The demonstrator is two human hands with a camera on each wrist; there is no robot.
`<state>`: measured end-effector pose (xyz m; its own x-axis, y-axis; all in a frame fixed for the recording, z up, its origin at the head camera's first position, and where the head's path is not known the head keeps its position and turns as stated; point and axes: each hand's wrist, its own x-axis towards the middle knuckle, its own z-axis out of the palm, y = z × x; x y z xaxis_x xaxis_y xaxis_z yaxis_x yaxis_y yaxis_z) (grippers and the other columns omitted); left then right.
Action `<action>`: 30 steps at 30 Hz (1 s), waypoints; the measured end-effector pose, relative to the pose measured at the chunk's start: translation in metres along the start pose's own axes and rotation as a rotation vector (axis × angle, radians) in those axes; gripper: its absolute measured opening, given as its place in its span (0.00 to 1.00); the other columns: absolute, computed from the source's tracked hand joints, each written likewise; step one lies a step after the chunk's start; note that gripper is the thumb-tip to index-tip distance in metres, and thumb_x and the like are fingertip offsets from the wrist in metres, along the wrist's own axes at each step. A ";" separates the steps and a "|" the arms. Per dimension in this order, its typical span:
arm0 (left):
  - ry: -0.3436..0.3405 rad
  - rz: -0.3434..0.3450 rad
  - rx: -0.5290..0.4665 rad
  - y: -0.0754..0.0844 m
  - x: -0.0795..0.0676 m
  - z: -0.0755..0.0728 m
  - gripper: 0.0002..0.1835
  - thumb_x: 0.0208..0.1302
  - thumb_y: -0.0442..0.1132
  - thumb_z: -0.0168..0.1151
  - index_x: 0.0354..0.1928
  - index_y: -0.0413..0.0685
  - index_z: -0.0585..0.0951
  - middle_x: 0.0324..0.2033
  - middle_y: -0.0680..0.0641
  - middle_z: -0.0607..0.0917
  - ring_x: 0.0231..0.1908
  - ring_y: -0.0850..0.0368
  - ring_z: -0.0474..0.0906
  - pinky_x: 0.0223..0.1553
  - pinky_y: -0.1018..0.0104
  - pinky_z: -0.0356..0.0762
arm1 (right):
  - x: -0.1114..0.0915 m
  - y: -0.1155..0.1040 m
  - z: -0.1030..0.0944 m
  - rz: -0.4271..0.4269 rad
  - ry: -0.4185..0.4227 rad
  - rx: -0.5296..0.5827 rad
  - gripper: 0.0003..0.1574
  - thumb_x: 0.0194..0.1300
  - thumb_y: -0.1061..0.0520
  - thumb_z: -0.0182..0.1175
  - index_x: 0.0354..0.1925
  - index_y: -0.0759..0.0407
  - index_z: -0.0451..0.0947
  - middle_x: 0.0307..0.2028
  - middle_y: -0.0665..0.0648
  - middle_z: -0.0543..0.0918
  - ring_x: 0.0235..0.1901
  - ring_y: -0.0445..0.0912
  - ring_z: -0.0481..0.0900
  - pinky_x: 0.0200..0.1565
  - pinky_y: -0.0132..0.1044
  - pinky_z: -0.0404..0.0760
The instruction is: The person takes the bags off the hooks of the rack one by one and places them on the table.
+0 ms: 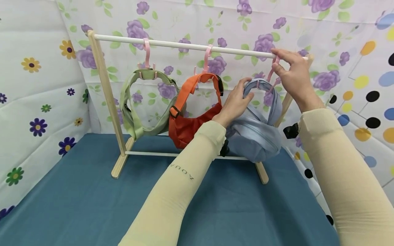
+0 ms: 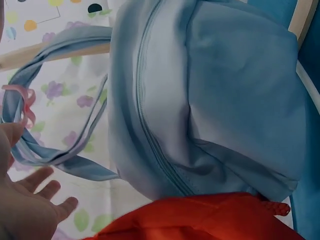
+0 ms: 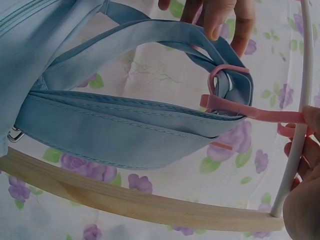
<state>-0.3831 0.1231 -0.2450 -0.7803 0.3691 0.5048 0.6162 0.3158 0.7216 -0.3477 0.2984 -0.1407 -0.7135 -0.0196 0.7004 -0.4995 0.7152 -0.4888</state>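
Note:
A light-blue backpack (image 1: 253,133) hangs by its looped straps from a pink hook (image 3: 255,113) at the right end of the white rod (image 1: 184,45). My right hand (image 1: 293,75) pinches that hook at the rod, its thumb below and fingers over the top. Lower and to the left, my left hand (image 1: 235,104) has thumb and a finger on the strap loop (image 2: 40,60), while its other fingers (image 2: 50,190) are spread loose. Close beside the left hand hangs an orange-red bag (image 1: 192,124), also on a pink hook (image 1: 208,56).
A green bag (image 1: 132,92) hangs from a pink hook at the left. The wooden stand (image 1: 106,85) stands on a blue cloth (image 1: 77,205), with a lower white bar (image 1: 150,153). Floral and dotted sheets (image 1: 363,95) enclose the back and sides.

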 end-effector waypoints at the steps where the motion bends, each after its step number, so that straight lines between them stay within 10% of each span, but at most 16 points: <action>1: 0.004 0.006 -0.016 -0.002 0.000 0.000 0.29 0.83 0.46 0.51 0.79 0.60 0.58 0.68 0.44 0.73 0.60 0.53 0.73 0.58 0.61 0.70 | 0.000 0.000 0.000 -0.002 0.000 0.004 0.29 0.72 0.65 0.63 0.69 0.56 0.78 0.69 0.58 0.77 0.70 0.47 0.68 0.72 0.35 0.56; 22: 0.141 0.131 0.116 0.006 0.002 -0.002 0.16 0.77 0.38 0.60 0.62 0.57 0.71 0.32 0.50 0.84 0.25 0.56 0.77 0.26 0.68 0.68 | 0.001 0.002 -0.001 -0.008 0.002 0.026 0.28 0.72 0.66 0.61 0.69 0.56 0.78 0.69 0.56 0.78 0.70 0.46 0.68 0.71 0.34 0.56; 30: 0.219 0.104 0.098 0.016 0.004 -0.002 0.15 0.74 0.35 0.62 0.58 0.58 0.75 0.30 0.52 0.86 0.28 0.61 0.80 0.26 0.70 0.71 | 0.001 0.003 -0.002 -0.011 -0.012 0.017 0.28 0.73 0.65 0.61 0.69 0.56 0.78 0.69 0.57 0.77 0.71 0.47 0.68 0.72 0.36 0.55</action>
<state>-0.3765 0.1277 -0.2302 -0.7104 0.2095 0.6719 0.6933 0.3731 0.6166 -0.3485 0.3019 -0.1401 -0.7139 -0.0361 0.6993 -0.5158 0.7026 -0.4903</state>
